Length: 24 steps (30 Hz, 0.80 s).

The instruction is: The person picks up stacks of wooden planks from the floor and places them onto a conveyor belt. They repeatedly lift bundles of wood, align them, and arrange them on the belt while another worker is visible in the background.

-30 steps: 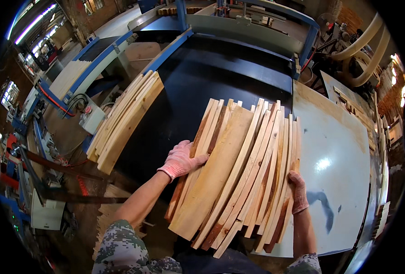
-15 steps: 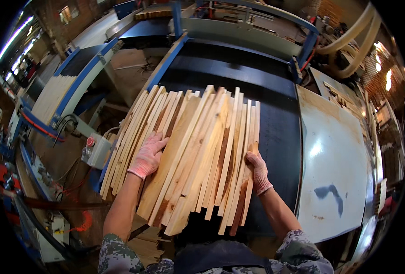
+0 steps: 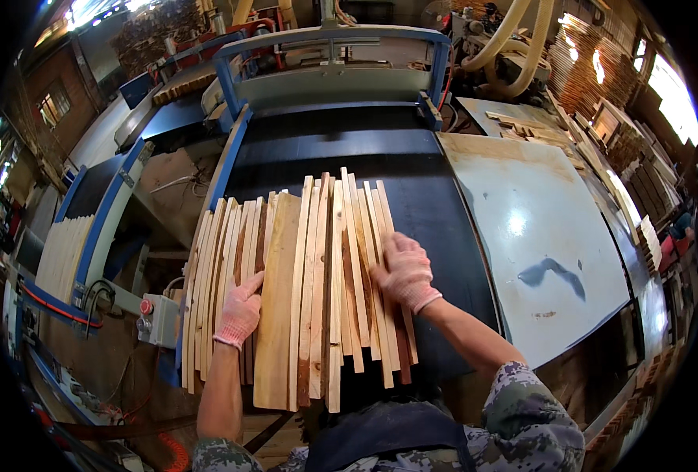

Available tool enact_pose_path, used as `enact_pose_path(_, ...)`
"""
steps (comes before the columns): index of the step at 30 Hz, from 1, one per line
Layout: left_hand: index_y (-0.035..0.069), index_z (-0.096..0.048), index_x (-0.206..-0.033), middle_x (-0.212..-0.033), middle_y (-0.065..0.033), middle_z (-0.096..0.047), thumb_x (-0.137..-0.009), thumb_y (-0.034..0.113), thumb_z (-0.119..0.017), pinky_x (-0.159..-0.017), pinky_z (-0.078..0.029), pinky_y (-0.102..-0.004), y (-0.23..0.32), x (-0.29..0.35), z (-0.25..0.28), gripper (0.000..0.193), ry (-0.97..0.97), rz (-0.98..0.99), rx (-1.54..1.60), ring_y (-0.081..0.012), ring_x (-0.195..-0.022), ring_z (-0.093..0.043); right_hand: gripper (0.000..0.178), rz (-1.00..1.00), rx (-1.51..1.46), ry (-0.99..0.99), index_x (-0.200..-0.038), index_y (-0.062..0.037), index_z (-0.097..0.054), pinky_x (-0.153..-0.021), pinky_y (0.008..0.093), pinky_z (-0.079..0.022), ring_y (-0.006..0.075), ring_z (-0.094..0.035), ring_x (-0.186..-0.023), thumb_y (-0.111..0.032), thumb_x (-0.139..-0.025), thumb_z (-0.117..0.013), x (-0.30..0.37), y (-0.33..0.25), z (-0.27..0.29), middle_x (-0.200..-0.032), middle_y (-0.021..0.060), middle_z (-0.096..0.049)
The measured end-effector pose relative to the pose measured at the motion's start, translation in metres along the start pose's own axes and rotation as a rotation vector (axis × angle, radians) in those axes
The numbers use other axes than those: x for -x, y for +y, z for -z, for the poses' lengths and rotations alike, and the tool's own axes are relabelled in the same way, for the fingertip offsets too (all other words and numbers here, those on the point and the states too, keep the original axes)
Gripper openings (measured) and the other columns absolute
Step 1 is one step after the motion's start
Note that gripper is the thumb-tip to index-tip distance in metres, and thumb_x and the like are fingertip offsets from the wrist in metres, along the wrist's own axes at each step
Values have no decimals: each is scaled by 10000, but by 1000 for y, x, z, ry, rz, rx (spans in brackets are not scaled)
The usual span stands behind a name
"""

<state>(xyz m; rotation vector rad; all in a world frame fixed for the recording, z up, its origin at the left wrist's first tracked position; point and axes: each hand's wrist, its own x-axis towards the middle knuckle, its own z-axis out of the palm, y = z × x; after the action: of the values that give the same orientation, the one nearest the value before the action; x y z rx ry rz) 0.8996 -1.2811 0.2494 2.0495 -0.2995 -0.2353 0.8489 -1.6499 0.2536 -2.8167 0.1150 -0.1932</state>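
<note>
Closest to us, our left hand point(image 3: 240, 308) lies flat and open on the fan of thin wooden slats point(image 3: 310, 291), palm pressing down near the left part, curled round nothing. Our right hand point(image 3: 406, 271) rests the same way on the right part, fingers spread, pressing rather than clasping. Both wear pale knit gloves. The slats lie side by side, partly overlapping, on the near end of the black conveyor belt point(image 3: 435, 212), their near ends overhanging toward us. We judge them light, stiff along their length but thin enough to snap, and apt to slide over one another; taking hold at the outer edges and squeezing inward should keep the bundle together. Left of the belt sits a grey switch box point(image 3: 158, 318). Right of it lies a pale metal counter point(image 3: 538, 220). Farther off stands the blue machine frame point(image 3: 329, 39).
</note>
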Motion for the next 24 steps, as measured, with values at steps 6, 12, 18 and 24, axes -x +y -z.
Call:
enact_pose_path(6, -62, -580, -1478, -1425, -207, -665, -1046, 128, -517, -1144, -471, -340, 17, 22, -22, 476, -85, -305, -165, -267, -1315, -631, 621, -146, -584, -389, -1597, -129, -498, -849, 420, -588, 289, -709, -828, -464, -1074, -514, 7, -65, -6, -955, 152, -721)
enact_pose_path(12, -14, -307, -1667, -1492, -171, -596, -1137, 386, -517, -1168, -415, -375, -42, 25, -51, 696, 29, -541, -327, -263, -1368, -552, 893, -158, -638, -445, -1568, 65, -370, -889, 446, -604, 373, -758, -979, -599, -1010, -585, 21, -96, -8, -1117, 272, -747)
enact_pose_path(18, -28, -169, -1699, -1581, -213, -484, -1037, 496, -675, -1166, -424, -368, 97, 34, -83, 984, -150, -150, 381, -268, -1378, -526, 957, -169, -659, -284, -1520, 91, -402, -976, 451, -581, 417, -742, -1095, -611, -928, -670, 31, -65, 45, -1180, 304, -729)
enact_pose_path(24, -32, -319, -1631, -1418, -228, -575, -971, 406, -739, -1174, -439, -438, 178, 13, -182, 896, -194, -293, 126, -341, -1376, -528, 696, -99, -820, -37, -1467, -56, -550, -1008, 448, -562, 396, -723, -1180, -522, -969, -688, 56, 48, 83, -1221, 219, -761)
